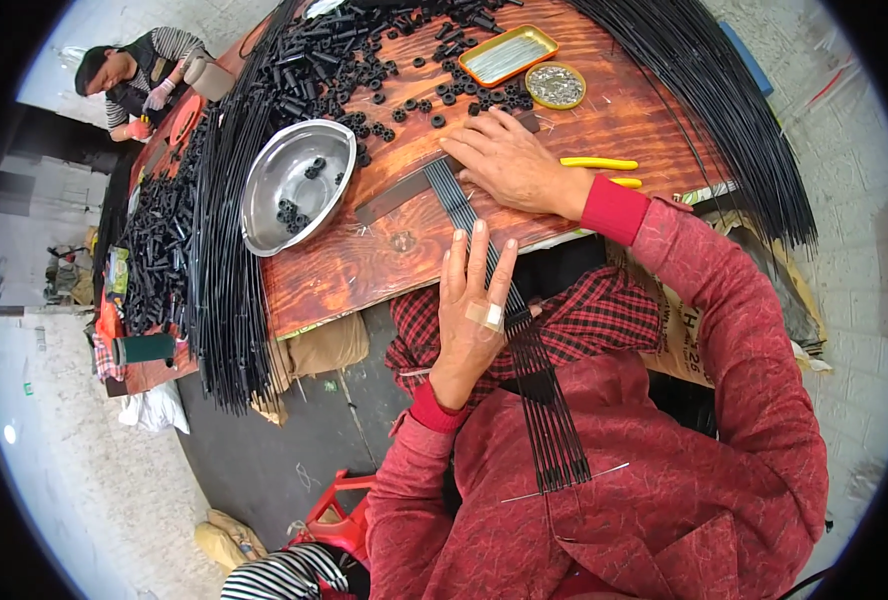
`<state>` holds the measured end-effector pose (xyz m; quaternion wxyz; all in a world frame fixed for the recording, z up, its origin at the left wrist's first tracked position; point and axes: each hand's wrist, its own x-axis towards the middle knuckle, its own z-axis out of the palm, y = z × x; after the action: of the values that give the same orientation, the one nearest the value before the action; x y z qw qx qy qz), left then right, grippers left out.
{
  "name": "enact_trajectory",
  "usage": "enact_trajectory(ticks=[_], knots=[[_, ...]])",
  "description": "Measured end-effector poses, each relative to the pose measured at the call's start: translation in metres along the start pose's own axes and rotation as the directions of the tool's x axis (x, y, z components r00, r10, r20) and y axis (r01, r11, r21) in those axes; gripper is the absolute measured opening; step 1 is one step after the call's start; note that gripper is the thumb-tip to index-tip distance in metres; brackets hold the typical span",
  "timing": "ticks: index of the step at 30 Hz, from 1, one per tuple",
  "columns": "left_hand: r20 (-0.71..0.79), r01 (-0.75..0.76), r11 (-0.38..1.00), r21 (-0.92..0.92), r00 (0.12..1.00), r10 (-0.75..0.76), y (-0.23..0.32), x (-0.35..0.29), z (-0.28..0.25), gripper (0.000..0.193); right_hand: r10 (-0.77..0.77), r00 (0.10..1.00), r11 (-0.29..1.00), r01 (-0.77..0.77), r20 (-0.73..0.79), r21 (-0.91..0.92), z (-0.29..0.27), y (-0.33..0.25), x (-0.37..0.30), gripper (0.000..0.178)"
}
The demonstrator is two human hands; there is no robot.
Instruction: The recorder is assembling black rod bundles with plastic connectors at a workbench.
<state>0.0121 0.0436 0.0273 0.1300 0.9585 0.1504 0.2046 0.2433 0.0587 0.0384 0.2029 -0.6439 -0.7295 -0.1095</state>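
A flat row of thin black rods runs from the table down onto my lap, with a thin metal wire crossing its lower end. My left hand lies over the rods at the table's front edge, palm down and fingers stretched out; a plaster is stuck on its back. On the table, the rods' upper ends reach a dark flat bar. My right hand rests palm down by that bar, just right of the rod ends, its fingers extended. What lies under its palm is hidden.
An oval metal bowl holds a few black rings. Beyond are heaped black tubes, a yellow tray of metal pins and a round dish of small metal parts. Yellow-handled pliers lie right. Rod bundles flank me; another person works far left.
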Motion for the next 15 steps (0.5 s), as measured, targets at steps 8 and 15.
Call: enact_trajectory(ticks=[8, 15], knots=[[-0.014, -0.004, 1.0, -0.009, 1.0, 0.004, -0.001, 0.0, 0.002, 0.082, -0.024, 1.0, 0.996, 0.023, -0.008, -0.087, 0.009, -0.006, 0.003, 0.051], [-0.012, -0.002, 1.0, -0.027, 1.0, 0.002, 0.002, -0.001, 0.001, 0.083, -0.096, 0.994, 0.989, 0.09, 0.054, 0.118, -0.056, -0.031, -0.019, 0.057]])
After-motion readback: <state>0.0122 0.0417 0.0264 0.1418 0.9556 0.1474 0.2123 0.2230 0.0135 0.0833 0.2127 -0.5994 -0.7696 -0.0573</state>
